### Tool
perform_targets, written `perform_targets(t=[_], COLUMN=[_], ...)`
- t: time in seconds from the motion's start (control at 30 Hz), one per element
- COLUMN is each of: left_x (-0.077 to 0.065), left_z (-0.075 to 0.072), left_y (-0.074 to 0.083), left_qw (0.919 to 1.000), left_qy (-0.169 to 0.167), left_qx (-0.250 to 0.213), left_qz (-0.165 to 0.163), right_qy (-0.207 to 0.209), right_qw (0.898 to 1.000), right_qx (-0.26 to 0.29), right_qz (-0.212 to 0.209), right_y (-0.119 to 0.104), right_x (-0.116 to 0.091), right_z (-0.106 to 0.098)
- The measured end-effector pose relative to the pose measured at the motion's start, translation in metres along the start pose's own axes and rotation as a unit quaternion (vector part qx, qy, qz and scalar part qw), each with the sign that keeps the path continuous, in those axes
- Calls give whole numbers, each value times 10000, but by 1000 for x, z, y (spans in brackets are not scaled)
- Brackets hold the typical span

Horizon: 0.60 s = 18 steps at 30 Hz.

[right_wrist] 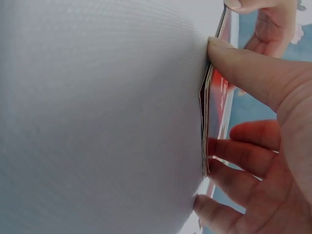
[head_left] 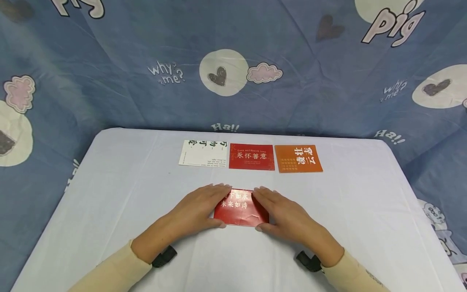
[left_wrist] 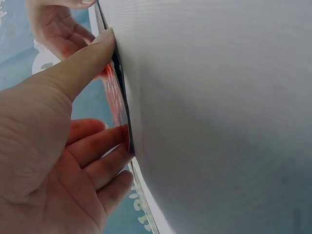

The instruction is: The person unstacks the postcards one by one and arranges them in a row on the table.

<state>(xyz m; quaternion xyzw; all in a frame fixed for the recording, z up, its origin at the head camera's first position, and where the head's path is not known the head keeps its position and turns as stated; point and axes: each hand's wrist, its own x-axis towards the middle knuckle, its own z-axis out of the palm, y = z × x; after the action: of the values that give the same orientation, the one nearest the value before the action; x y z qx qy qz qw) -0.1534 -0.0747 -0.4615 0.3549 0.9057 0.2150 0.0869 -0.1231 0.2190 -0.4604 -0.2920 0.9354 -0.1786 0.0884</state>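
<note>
A small stack of cards [head_left: 240, 215], its top card red with white Chinese characters, lies flat on the white table in front of the person. My left hand [head_left: 197, 207] holds its left end, thumb at the near edge and fingertips toward the far left corner. At the other end my right hand [head_left: 290, 217] grips it the same way, its fingers covering part of the top card. Several thin layers show along the stack's edge [right_wrist: 206, 112] in the right wrist view. In the left wrist view, the left thumb [left_wrist: 92, 58] touches the near edge.
Beyond the stack, three cards lie in a row: a white card [head_left: 203, 154] with its print upside down, a red card [head_left: 251, 163] and an orange card [head_left: 288, 154] with its print turned sideways. A blue patterned cloth [head_left: 153, 101] hangs behind the white table [head_left: 120, 182].
</note>
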Motion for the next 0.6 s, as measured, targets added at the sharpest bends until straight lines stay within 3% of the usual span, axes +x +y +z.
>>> perform_targets(t=[0.6], left_x=[2], left_z=[2], left_y=[2], left_qw=[9999], left_qy=[63], left_qx=[59], left_qz=[65], right_qy=[69], right_qw=[9998], right_qx=[166], right_qz=[17], right_y=[3], right_x=[1], right_z=[1])
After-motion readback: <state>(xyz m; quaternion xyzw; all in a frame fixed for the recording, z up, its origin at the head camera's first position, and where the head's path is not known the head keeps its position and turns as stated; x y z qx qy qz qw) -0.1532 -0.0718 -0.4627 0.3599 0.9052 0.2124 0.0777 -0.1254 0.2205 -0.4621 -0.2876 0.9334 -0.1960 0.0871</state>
